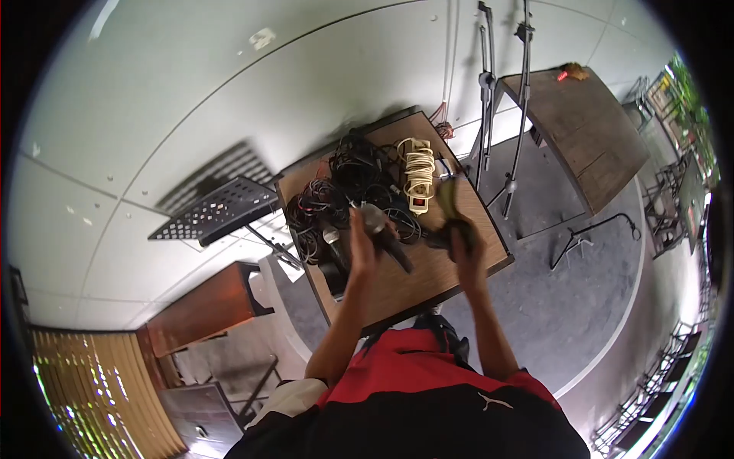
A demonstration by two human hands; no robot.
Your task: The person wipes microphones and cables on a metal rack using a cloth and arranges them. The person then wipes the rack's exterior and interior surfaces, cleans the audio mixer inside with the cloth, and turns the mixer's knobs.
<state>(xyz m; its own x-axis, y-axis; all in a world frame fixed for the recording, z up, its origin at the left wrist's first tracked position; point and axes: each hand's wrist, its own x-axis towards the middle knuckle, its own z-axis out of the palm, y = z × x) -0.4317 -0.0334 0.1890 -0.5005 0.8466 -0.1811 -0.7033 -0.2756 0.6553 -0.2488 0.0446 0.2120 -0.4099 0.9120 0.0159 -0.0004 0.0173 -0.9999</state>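
Observation:
In the head view, my left hand (362,249) is closed around a black microphone (394,251) with a silver mesh head, above the wooden table (417,287). A second microphone (331,237) lies on the table just left of that hand. My right hand (468,249), smeared by motion, is closed on a dark thing with an olive-yellow strip (447,200); its kind is too blurred to make out. Coiled black cables (355,164) are heaped beyond my hands. Beside them lies a cream power strip (419,176) with its cord wound around it.
A perforated black music stand (218,210) leans by the wall at left. Microphone stands (485,92) rise behind the table, and a low stand (572,243) is on the floor at right. Another wooden table (577,130) stands at far right, a wooden bench (200,307) at lower left.

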